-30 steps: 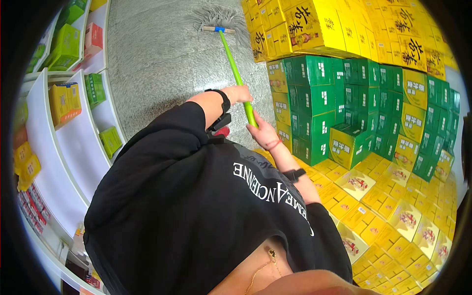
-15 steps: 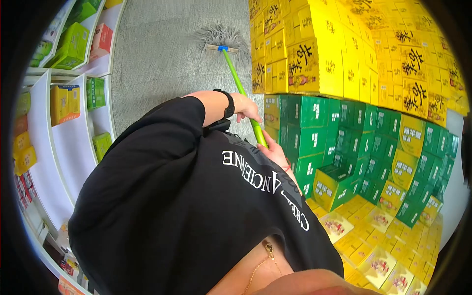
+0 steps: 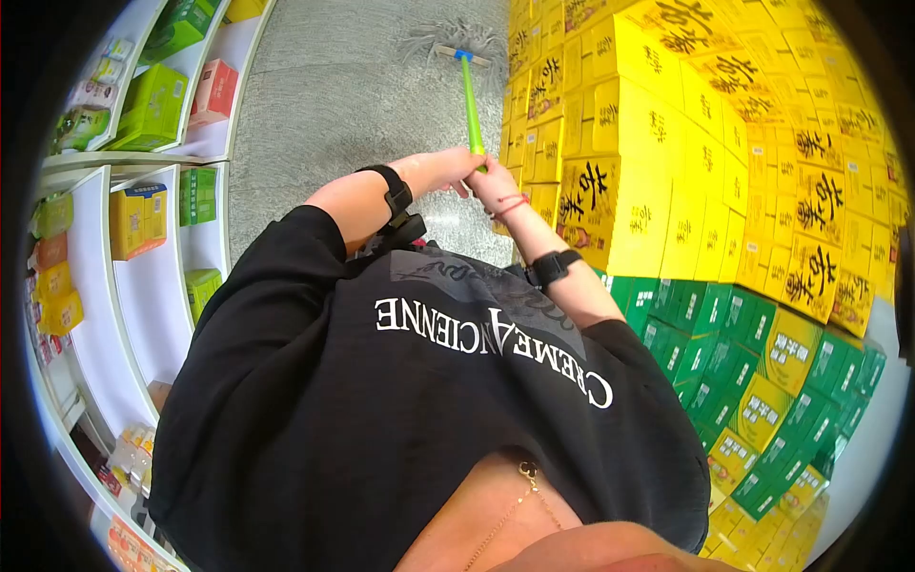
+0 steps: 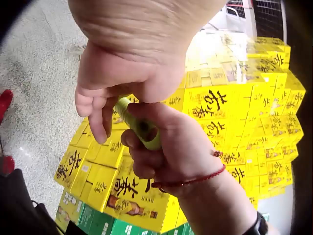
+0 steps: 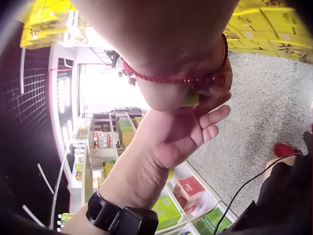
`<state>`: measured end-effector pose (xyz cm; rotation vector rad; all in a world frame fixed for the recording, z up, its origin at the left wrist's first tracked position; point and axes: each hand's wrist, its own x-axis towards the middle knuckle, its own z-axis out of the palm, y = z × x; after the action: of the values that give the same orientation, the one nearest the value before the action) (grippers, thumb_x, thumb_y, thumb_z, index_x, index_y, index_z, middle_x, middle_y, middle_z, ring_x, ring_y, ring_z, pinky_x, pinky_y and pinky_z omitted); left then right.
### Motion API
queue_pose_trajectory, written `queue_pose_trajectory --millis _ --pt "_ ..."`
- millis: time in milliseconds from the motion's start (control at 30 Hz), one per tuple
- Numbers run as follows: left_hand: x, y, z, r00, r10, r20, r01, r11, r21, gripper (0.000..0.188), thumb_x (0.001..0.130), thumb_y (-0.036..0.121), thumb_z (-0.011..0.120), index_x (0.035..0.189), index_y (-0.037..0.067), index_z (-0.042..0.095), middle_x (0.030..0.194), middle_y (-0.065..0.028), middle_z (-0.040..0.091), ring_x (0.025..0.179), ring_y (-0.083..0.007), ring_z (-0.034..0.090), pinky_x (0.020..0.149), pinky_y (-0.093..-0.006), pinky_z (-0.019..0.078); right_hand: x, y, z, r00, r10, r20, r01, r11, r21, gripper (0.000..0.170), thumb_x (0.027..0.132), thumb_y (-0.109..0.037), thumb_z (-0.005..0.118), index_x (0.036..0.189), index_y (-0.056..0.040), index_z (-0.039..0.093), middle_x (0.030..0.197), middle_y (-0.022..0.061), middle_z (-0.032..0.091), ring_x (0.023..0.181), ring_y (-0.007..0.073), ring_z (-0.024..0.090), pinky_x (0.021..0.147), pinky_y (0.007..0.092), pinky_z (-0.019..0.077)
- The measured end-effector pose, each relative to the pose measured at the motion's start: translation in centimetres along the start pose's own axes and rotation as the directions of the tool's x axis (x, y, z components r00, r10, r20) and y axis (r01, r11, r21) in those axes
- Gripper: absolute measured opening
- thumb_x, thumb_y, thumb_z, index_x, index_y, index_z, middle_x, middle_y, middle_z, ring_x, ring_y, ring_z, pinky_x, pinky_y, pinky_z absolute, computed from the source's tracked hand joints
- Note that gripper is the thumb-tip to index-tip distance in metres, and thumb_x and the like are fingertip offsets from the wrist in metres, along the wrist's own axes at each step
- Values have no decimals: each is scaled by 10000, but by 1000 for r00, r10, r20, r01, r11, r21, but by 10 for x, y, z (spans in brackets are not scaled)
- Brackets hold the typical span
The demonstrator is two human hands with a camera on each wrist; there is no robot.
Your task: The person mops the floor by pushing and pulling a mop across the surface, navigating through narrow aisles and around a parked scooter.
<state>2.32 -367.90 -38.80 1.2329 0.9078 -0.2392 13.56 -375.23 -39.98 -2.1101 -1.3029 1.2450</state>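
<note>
Both hands meet on the upper part of a green mop handle (image 3: 472, 110), which slants away to a blue joint and the grey strings of a mop head (image 3: 462, 40) on the floor. The left hand (image 3: 455, 169) has the handle between thumb and loosely bent fingers, with the palm turned toward the right wrist view. Just behind it, the right hand (image 3: 496, 189), a red bracelet at its wrist, grips the handle's end (image 4: 151, 139). In the right wrist view the right hand hides most of the handle.
White shelves (image 3: 143, 296) with packaged goods line the left side. Stacked yellow cartons (image 3: 648, 172) rise close on the right, with green cartons (image 3: 686, 329) nearer the body. Grey floor (image 3: 315, 105) lies between. A red shoe (image 5: 286, 151) shows below.
The mop head came closer, then moved away and slightly right. Both hands have gone forward, and the left now sits against the right. The yellow stack fills more of the right side.
</note>
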Motion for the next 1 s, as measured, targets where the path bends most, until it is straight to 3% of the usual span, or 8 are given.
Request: queue_pose_trajectory --millis 233,300,367,433,567,600,900,1000 --pt "33 41 -133 999 -3 34 6 995 -102 536 852 487 311 1050 33 516 977 -145 583 758 -230 594 488 -276 338 140 -87 -24 1000 -27 4 28 986 -162 449 726 -348 497 995 11 488 871 230 584 825 334 582 696 385 458" --pt "37 57 -171 999 49 19 -46 991 -123 556 844 513 306 1060 46 519 1011 -158 574 775 -236 590 485 -269 323 181 -99 -26 996 -91 -24 88 987 -135 330 758 -249 511 952 18 498 760 146 587 680 223 573 566 325 439" --pt "35 75 -204 999 34 -12 -35 993 -108 569 830 516 307 1062 34 500 1031 -156 567 775 -231 599 595 -348 359 215 -117 -31 997 -81 -13 77 978 -192 310 767 -228 499 970 6 496 748 125 580 649 204 557 545 316 427" --pt "35 102 -241 999 37 -18 -39 997 -74 572 828 520 307 1052 33 506 1019 -151 571 770 -229 600 598 -349 355 245 -143 -38 997 -54 51 56 998 -33 362 759 -300 454 968 -8 501 777 179 594 663 285 595 585 354 470" --pt "53 130 -285 997 62 49 -64 998 30 575 822 528 310 1020 34 527 988 -136 582 748 -227 601 597 -355 351 269 -184 -60 985 -90 145 99 993 -58 271 743 -271 485 857 -30 534 672 110 584 561 213 554 501 316 420" --pt "57 136 -292 997 65 50 -67 997 35 575 822 528 310 1020 34 527 988 -136 582 748 -227 601 597 -355 351 275 -184 -59 995 -63 78 60 997 50 239 732 -266 497 789 -37 537 631 86 571 542 198 535 489 312 405" --pt "131 191 -384 993 112 36 -115 990 77 620 801 563 314 1068 35 500 993 -131 555 747 -231 602 594 -355 365 380 -239 -106 995 -54 82 47 996 82 225 767 -277 472 826 -61 489 579 33 522 501 134 492 418 293 374" --pt "176 226 -422 988 128 84 -137 984 112 599 836 477 367 1126 -42 441 941 -186 490 770 -252 512 577 -331 504 432 -252 -131 996 -34 77 27 996 89 240 819 -303 425 858 -73 481 606 20 504 516 128 461 434 281 365"
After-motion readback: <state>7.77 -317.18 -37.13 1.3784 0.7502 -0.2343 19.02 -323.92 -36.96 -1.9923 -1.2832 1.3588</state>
